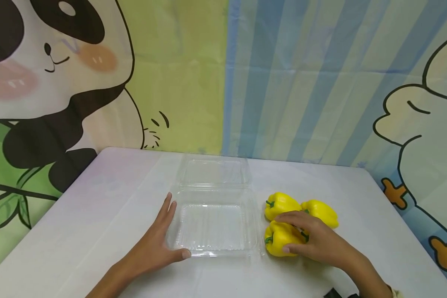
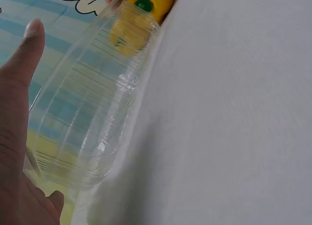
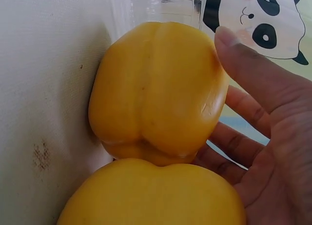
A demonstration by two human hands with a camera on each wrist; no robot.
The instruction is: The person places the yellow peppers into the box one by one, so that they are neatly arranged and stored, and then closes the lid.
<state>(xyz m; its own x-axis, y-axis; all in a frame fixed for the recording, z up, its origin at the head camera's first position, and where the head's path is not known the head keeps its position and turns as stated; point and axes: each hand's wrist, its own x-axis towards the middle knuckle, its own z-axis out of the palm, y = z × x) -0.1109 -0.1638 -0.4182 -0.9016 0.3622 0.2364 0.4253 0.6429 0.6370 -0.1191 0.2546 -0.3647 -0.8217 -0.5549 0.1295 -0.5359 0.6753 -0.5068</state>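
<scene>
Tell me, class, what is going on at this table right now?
A person sits at a white table. The left hand rests flat against an open, empty clear plastic box. The right hand curls around the nearest of three yellow peppers lying right of the box.

bare forearms, bare left hand [image 1: 154, 244], bare right hand [image 1: 314, 240]

Three yellow bell peppers [image 1: 283, 238], green stems; clear ribbed plastic clamshell box [image 1: 212, 223]; white tabletop [image 1: 108, 194]; blue-striped panda backdrop [image 1: 283, 82].
</scene>
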